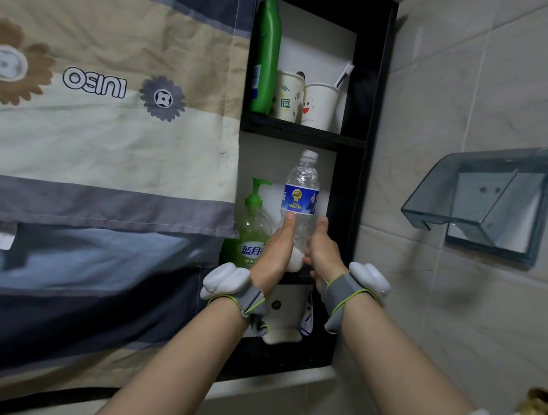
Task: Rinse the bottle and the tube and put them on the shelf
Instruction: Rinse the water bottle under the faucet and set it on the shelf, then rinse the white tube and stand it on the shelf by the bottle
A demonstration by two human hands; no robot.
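A clear plastic bottle (301, 190) with a blue label and a pale cap stands upright in the middle compartment of a black wall shelf (304, 134). My left hand (276, 247) wraps its lower left side, thumb up along the plastic. My right hand (322, 251) presses against its lower right side, thumb raised. Both hands hide the bottle's base, so I cannot tell whether it rests on the shelf board. A white object with blue print (308, 316) hangs in the compartment below; it may be the tube, mostly hidden behind my right wrist.
A green pump soap bottle (252, 225) stands just left of the clear bottle. The upper compartment holds a tall green bottle (265, 58) and two paper cups (304, 102) with a toothbrush. A patterned curtain (104, 117) hangs at the left. A covered wall socket (487, 202) sits on the tiled wall at the right.
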